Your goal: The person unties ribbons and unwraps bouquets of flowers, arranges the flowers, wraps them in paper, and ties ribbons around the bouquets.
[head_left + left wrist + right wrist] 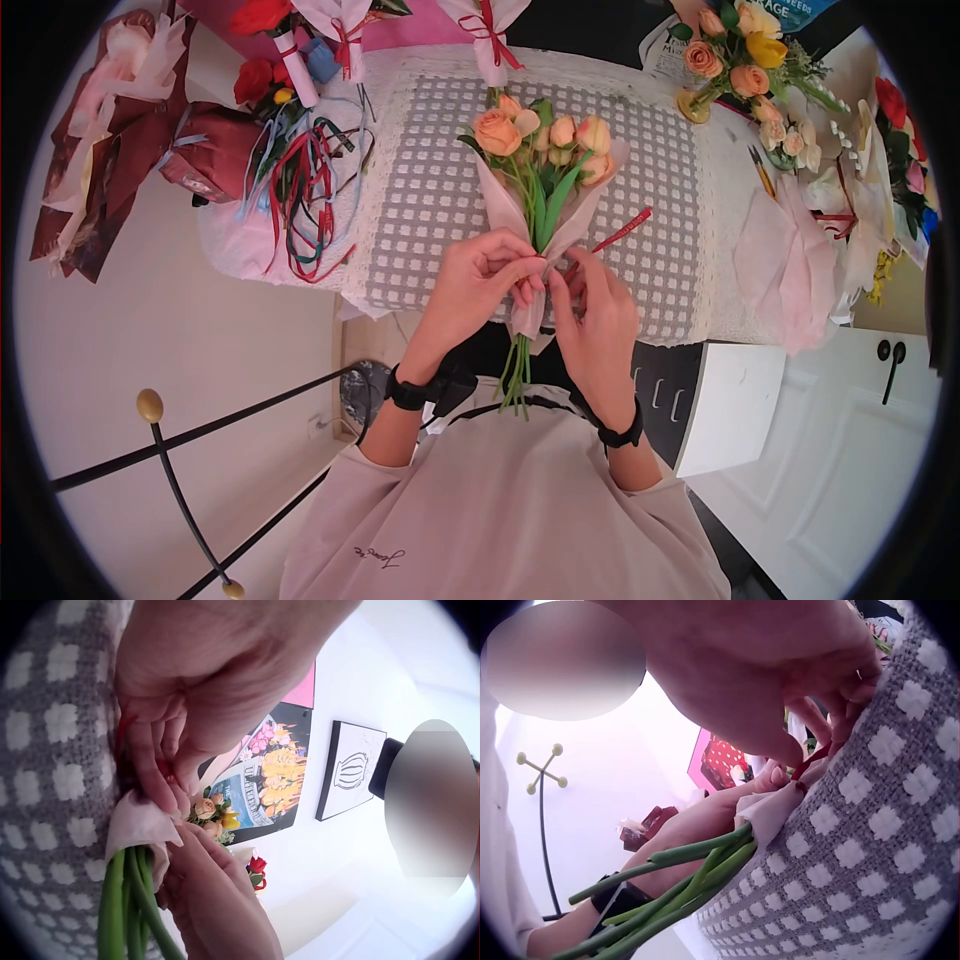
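Observation:
A bouquet of peach roses (497,132) and tulips (594,136) lies on the checked cloth, wrapped in pale pink paper (500,195). Its green stems (516,375) (697,892) point toward the person's body. Around the gathered waist of the paper runs a thin red ribbon (622,230), one tail reaching out to the right. My left hand (487,277) pinches the ribbon at the waist between thumb and fingers. From the other side my right hand (600,312) also pinches it, fingers curled. Fingers partly hide the ribbon's crossing in both wrist views.
Loose red, green and blue ribbons (305,200) hang over the table's left edge. Wrapped bouquets (215,150) lie at far left. A vase of peach flowers (750,80) stands back right, near a pencil (763,172) and pale pink paper (790,260).

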The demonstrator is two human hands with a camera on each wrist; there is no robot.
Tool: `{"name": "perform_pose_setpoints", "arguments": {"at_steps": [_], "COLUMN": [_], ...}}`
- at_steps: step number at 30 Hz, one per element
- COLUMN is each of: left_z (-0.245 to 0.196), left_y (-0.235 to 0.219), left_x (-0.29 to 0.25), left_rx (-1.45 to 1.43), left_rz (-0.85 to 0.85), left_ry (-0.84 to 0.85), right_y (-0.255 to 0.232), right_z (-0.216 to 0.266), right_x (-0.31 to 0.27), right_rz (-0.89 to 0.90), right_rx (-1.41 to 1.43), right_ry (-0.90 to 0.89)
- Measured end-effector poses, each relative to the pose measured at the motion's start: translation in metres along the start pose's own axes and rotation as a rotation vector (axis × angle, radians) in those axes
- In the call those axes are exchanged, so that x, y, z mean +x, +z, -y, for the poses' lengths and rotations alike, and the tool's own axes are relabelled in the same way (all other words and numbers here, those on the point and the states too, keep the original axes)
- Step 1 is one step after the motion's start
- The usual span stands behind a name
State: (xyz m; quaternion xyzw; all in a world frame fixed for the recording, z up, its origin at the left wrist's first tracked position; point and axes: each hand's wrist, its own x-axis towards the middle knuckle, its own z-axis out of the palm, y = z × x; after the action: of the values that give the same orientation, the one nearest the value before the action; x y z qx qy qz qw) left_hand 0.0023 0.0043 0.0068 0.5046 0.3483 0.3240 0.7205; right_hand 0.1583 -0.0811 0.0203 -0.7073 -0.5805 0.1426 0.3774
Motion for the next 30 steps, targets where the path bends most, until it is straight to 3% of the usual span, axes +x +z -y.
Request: {"name": "perform_pose_setpoints", "arguments": {"at_steps": [3, 5, 11, 15, 17, 24, 26, 30], "left_z": [0.003, 0.003, 0.007, 0.008, 0.009, 0.008, 0.011, 0.011], "left_y": [-0.002, -0.002, -0.003, -0.004, -0.005, -0.004, -0.005, -0.003], "left_x": [-0.001, -0.001, -0.001, -0.001, -0.002, -0.002, -0.001, -0.002], "left_rx": [0.013, 0.005, -0.014, -0.029, -0.029, -0.078, -0.074, -0.098], "left_rz": [0.024, 0.013, 0.008, 0.012, 0.015, 0.023, 0.033, -0.001], "left_ry": [0.028, 0.012, 0.024, 0.039, 0.038, 0.055, 0.072, 0.065], "right_y": [0.003, 0.008, 0.015, 0.013, 0.014, 0.014, 0.01, 0.007], "right_z": [0.001, -0.004, -0.015, -0.015, -0.018, -0.018, -0.014, -0.018], "right_x": [0.005, 0.006, -0.003, -0.008, -0.009, -0.004, 0.0, 0.009], "right_rz": [0.011, -0.024, -0.124, -0.06, -0.072, -0.084, -0.149, -0.143], "right_rx": [0.106, 0.356, 0.68, 0.693, 0.605, 0.495, 0.25, 0.272], "right_ry": [0.056, 0.13, 0.156, 0.151, 0.038, -0.064, -0.182, -0.214]}}
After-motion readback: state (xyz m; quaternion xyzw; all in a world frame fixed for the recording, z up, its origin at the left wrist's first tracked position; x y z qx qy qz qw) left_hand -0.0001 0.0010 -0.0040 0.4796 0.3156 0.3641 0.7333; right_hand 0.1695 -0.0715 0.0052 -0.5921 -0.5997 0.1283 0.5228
